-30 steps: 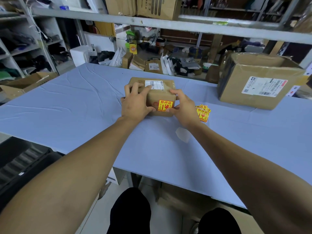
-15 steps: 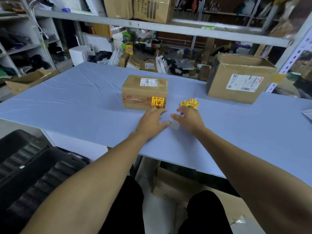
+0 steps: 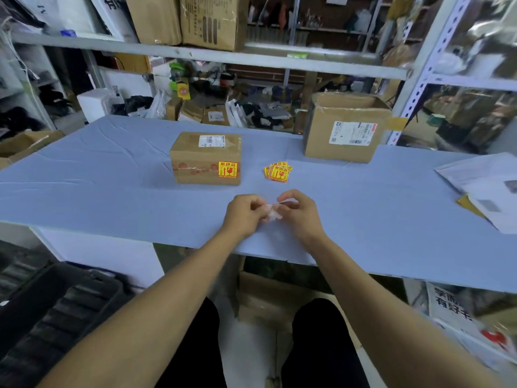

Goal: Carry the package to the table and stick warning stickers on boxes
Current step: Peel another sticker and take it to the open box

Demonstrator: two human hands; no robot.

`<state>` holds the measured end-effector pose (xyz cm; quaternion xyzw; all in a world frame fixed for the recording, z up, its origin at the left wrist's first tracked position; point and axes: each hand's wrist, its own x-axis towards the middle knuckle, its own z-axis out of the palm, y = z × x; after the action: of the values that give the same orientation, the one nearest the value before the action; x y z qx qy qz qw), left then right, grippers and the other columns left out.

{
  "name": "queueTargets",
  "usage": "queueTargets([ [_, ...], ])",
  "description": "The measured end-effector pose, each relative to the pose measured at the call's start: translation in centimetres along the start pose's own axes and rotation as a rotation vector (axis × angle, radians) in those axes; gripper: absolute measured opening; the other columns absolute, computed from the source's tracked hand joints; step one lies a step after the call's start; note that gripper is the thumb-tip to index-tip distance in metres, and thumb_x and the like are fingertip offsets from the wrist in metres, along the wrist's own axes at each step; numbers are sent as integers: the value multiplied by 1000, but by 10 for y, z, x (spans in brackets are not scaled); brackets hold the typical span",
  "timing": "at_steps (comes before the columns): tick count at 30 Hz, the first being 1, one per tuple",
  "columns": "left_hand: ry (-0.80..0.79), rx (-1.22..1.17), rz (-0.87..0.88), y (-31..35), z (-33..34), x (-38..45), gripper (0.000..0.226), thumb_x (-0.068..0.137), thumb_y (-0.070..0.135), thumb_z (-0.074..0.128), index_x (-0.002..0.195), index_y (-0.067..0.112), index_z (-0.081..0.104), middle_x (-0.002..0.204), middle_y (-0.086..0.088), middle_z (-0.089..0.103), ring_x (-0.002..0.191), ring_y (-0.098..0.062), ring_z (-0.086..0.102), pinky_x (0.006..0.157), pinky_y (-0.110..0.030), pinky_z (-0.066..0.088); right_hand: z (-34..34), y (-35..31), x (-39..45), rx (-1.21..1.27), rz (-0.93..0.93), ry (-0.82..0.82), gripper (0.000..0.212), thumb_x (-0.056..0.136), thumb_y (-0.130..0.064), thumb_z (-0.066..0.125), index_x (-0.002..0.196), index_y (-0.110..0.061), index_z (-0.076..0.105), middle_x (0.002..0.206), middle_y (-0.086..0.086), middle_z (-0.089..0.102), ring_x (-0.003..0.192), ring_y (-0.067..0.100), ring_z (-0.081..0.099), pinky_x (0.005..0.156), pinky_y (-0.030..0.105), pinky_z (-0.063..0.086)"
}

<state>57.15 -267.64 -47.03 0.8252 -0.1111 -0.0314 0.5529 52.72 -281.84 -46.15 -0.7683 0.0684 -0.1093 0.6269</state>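
Near the table's (image 3: pixel 84 191) front edge we pinch a white backing scrap (image 3: pixel 270 212) between left hand (image 3: pixel 244 217) and right hand (image 3: pixel 300 215), seemingly to discard it, the stickered package (image 3: pixel 205 159) mid-table, spare stickers (image 3: pixel 277 171) beside.

Blue-covered table (image 3: pixel 84 175) spans the foreground. Behind it, grey metal shelving (image 3: pixel 195 54) carries cardboard cartons (image 3: pixel 207 21); a cluttered lower level sits behind the table's far edge. White perforated upright (image 3: pixel 419 77) stands at the table's right rear. Dark ribbed crates (image 3: pixel 50 315) below the table's left end.
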Motion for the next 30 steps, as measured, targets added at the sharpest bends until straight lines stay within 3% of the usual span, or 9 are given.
queueTargets([
  [2,9,-205,-72,0,9,-11,10,88,7,69,80,11,70,78,-11,71,68,-19,67,80,-38,59,-6,6,-19,-39,-35,41,10,88,-2,63,87,-6,72,83,2,73,69,8,65,68,19,50],
  [5,43,-402,-158,9,20,-19,13,84,3,73,79,12,64,85,-19,70,71,-22,70,76,-32,61,-14,10,-37,-30,-57,21,16,89,-16,66,98,-12,78,92,-1,79,84,11,73,76,21,57],
  [8,11,-523,-208,24,28,-24,13,82,-3,73,80,7,64,84,-15,70,74,-20,72,70,-21,60,-25,10,-39,-67,-81,40,15,89,-23,71,97,-15,78,89,-2,79,80,11,73,74,17,56],
  [11,-96,-663,-224,32,36,-30,11,87,-6,65,94,0,70,100,-19,71,94,-26,72,83,-24,59,-38,9,-30,-57,-75,115,12,88,-19,71,91,-8,76,85,6,77,74,13,73,71,20,58],
  [14,-127,-560,-160,34,41,-28,18,89,-3,64,103,3,74,106,-14,74,99,-24,72,90,-30,58,-46,7,-24,26,-36,163,10,88,-12,71,92,-3,70,84,15,74,72,18,72,71,26,60],
  [20,-50,-481,-162,38,38,-11,12,83,12,76,95,11,75,88,-10,73,79,-20,70,77,-28,59,-37,2,-24,62,-92,144,13,91,-12,68,97,-7,78,89,5,79,83,15,75,80,27,61],
  [25,-121,-429,-266,45,36,-4,12,87,13,72,96,7,74,99,-12,73,90,-22,66,79,-30,57,-44,2,-20,-103,-149,140,6,88,-13,71,91,-9,75,79,3,75,73,14,71,77,30,60],
  [28,-175,-357,-306,53,33,3,15,90,12,68,101,3,72,105,-16,74,97,-25,68,86,-34,58,-45,-2,-17,-202,-199,143,16,91,-12,67,107,-15,71,76,1,73,64,3,68,71,19,56],
  [30,-220,-348,-316,66,29,8,14,93,6,63,102,-1,71,101,-16,73,94,-26,69,80,-29,60,-47,-6,-14,-262,-248,162,14,93,-12,64,101,-12,75,74,0,71,61,0,63,67,18,54],
])
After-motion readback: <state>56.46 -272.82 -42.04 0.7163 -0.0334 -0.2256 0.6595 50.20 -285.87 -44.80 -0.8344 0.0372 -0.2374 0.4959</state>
